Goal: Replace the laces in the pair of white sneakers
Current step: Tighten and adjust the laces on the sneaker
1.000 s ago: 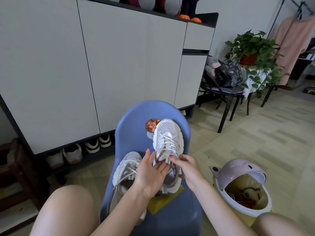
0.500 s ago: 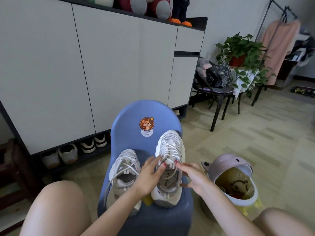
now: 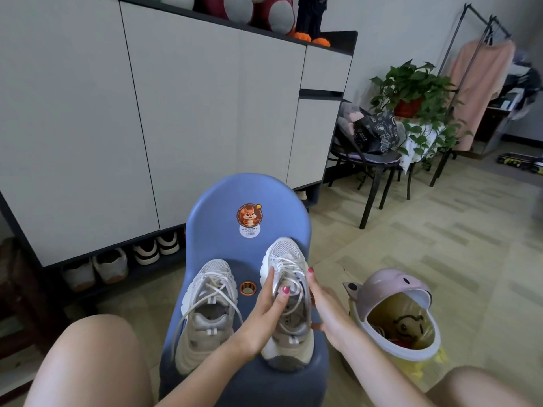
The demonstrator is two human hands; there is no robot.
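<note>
Two white sneakers stand side by side on the seat of a small blue chair point(image 3: 223, 207), toes toward its back. The left sneaker point(image 3: 205, 312) has loose white laces hanging over its sides, and nothing touches it. My left hand point(image 3: 270, 306) grips the right sneaker point(image 3: 283, 251) from its left side, thumb pressed on the laces over the tongue. My right hand point(image 3: 323, 306) lies against that sneaker's right side with the fingers stretched along it.
A pink-lidded bin point(image 3: 393, 292) lined with a yellow bag stands open on the floor right of the chair. Behind is a white shoe cabinet point(image 3: 176, 113) with shoes point(image 3: 111, 265) beneath it. A black chair point(image 3: 373, 160) and a plant point(image 3: 411, 89) stand far right.
The right sneaker came down from a raised, toe-up position against the chair back onto the seat beside the other one. Both hands came down with it.
</note>
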